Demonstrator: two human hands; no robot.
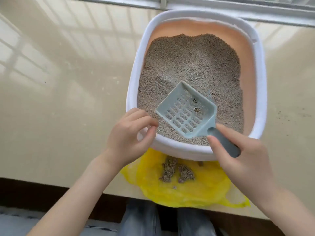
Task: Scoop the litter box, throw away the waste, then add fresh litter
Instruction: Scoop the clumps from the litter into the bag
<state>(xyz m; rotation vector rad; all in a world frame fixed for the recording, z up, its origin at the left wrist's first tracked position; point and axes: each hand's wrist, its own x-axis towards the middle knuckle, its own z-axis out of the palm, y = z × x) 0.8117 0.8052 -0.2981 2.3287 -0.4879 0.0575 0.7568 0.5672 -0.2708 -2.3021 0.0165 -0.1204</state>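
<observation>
Currently, the scene reads as follows.

Surface: a glossy beige tiled floor carries the items; window-frame reflections lie across it, and dark specks are scattered to the right of the box.
Room edge: a pale window frame runs along the top; a dark brown strip borders the floor at the near side.
Litter box: white outer rim, peach inner wall, standing on the floor near the window frame.
Litter: grey-brown granules, heaped unevenly, higher toward the far wall.
Scoop: pale blue, slotted, held above the near part of the litter; a few dark granules sit on its grid.
Right hand: fingers wrapped round the grey scoop handle.
Left hand: over the near left rim of the box; fingers loosely curled with thumb and forefinger tips close together, nothing visibly held.
Yellow bag: spread flat on the floor, touching the near side of the box.
Waste clumps: lying on the bag, just beside the box.
Person: knees in blue jeans at the bottom edge.
</observation>
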